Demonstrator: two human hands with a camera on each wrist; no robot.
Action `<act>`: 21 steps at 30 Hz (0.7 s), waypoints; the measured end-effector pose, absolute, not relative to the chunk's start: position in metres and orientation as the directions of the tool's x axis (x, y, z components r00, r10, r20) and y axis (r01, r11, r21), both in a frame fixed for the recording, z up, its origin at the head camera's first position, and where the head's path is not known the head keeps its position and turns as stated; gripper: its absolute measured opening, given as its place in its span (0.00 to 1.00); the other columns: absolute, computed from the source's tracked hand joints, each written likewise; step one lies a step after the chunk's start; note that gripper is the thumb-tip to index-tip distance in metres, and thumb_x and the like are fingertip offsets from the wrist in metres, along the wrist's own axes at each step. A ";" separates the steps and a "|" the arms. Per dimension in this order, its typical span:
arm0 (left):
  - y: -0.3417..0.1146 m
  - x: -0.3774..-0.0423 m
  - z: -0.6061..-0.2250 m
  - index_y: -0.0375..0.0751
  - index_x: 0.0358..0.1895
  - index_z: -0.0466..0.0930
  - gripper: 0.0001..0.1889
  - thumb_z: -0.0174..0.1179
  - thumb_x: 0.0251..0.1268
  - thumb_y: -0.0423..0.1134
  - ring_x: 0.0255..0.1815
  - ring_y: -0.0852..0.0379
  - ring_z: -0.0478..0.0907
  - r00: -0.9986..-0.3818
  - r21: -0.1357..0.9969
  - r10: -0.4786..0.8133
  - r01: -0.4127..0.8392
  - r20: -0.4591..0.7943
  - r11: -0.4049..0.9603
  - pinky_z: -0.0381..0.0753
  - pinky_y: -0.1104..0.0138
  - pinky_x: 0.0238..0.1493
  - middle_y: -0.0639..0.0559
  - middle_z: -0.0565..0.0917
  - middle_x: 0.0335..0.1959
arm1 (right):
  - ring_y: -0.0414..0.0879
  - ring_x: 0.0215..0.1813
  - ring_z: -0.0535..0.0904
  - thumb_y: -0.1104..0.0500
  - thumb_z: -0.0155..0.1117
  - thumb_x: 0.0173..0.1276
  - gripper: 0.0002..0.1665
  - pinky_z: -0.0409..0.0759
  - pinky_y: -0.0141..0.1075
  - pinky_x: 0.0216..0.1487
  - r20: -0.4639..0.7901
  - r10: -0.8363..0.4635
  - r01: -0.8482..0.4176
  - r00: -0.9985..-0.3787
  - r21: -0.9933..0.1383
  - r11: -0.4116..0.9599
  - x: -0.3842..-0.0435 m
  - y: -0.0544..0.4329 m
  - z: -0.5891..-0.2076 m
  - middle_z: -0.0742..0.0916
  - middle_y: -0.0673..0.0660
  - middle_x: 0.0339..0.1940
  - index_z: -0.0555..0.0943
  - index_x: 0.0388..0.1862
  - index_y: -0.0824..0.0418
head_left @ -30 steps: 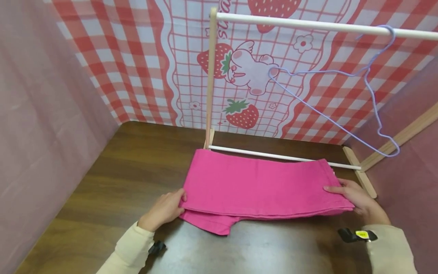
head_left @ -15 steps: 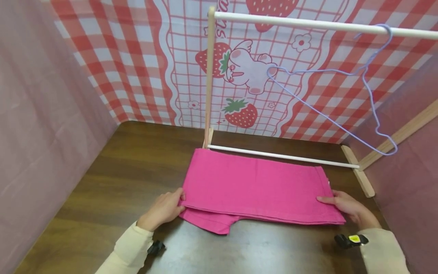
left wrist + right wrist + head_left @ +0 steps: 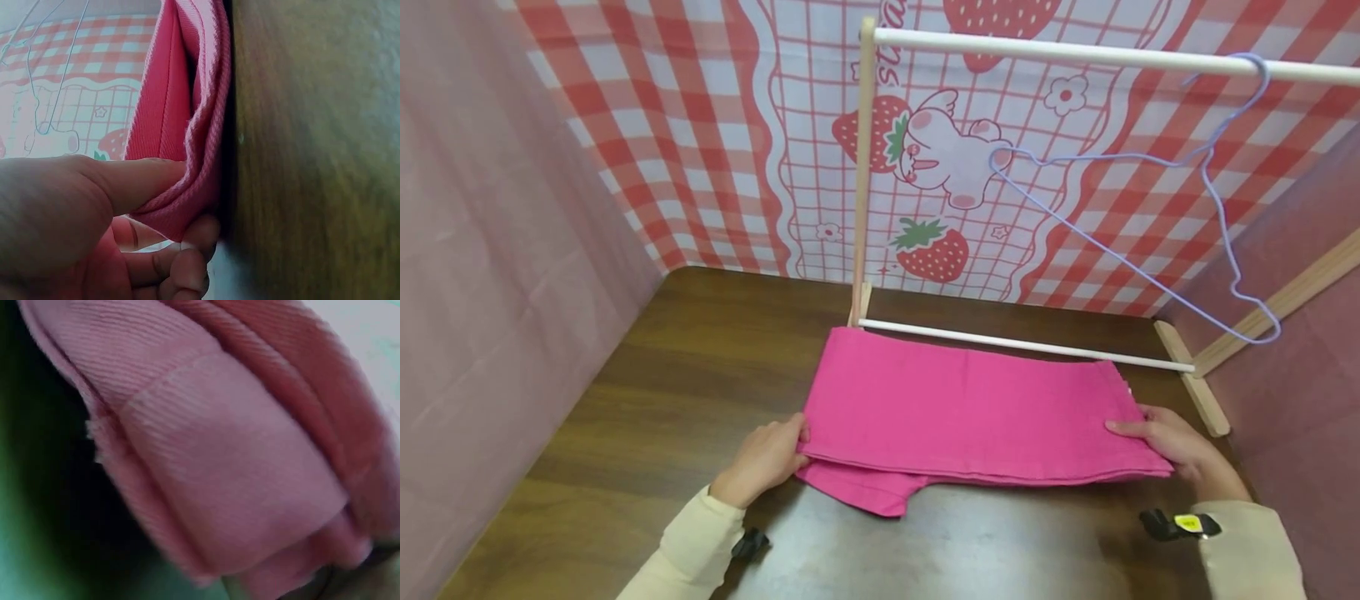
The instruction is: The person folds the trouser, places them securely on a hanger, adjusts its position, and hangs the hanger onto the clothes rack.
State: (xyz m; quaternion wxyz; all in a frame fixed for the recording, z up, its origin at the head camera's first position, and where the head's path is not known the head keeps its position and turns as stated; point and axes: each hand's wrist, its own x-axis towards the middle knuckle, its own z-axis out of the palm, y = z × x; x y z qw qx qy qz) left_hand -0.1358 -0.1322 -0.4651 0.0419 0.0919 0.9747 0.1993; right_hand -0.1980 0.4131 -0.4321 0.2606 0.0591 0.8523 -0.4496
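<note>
Folded pink trousers [image 3: 970, 417] lie lengthwise across the table, with a pointed flap sticking out at the near left. My left hand [image 3: 763, 457] pinches their left edge; in the left wrist view its thumb [image 3: 140, 178] presses the layered cloth from one side, and the fingers curl behind it. At the opposite end my right hand [image 3: 1180, 442] grips the right edge, thumb on top and fingers underneath. That end looks slightly raised off the table. Close up in the right wrist view, the stitched pink cloth [image 3: 231, 462] fills most of the picture and hides most of the hand.
Behind the trousers stands a rack with a white top rail [image 3: 1037, 52], wooden posts and a white lower bar [image 3: 1022, 343]. A lilac wire hanger [image 3: 1112, 250] hangs from the rail. The brown table [image 3: 647, 433] meets a strawberry-print cloth [image 3: 700, 150] and pink side curtains [image 3: 497, 250].
My right hand brought the trousers' right end down toward me, then lifted it slightly and moved it a little outward to the right. The left hand keeps its hold with little movement.
</note>
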 end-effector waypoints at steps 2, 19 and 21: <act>-0.132 -0.136 -0.465 0.45 0.32 0.72 0.15 0.72 0.51 0.37 0.25 0.51 0.77 -0.980 0.398 0.194 0.158 -0.052 0.904 0.75 0.60 0.27 0.50 0.79 0.23 | 0.38 0.29 0.81 0.50 0.54 0.73 0.45 0.81 0.33 0.33 -0.530 -0.126 0.349 -0.839 -0.700 0.624 -0.198 0.416 -0.439 0.83 0.47 0.28 0.51 0.68 0.85; -0.131 -0.137 -0.463 0.46 0.32 0.72 0.14 0.71 0.52 0.38 0.25 0.53 0.75 -0.980 0.401 0.177 0.127 -0.090 0.907 0.74 0.60 0.28 0.51 0.78 0.23 | 0.40 0.33 0.81 0.51 0.55 0.72 0.47 0.80 0.33 0.37 -0.583 -0.122 0.379 -0.804 -0.658 0.651 -0.197 0.419 -0.452 0.84 0.51 0.31 0.49 0.67 0.87; -0.131 -0.136 -0.464 0.46 0.32 0.71 0.14 0.71 0.52 0.37 0.24 0.53 0.74 -0.979 0.412 0.178 0.124 -0.096 0.903 0.73 0.61 0.27 0.51 0.77 0.22 | 0.40 0.32 0.81 0.50 0.55 0.72 0.47 0.80 0.33 0.37 -0.583 -0.119 0.382 -0.803 -0.659 0.648 -0.196 0.419 -0.452 0.83 0.50 0.31 0.49 0.67 0.87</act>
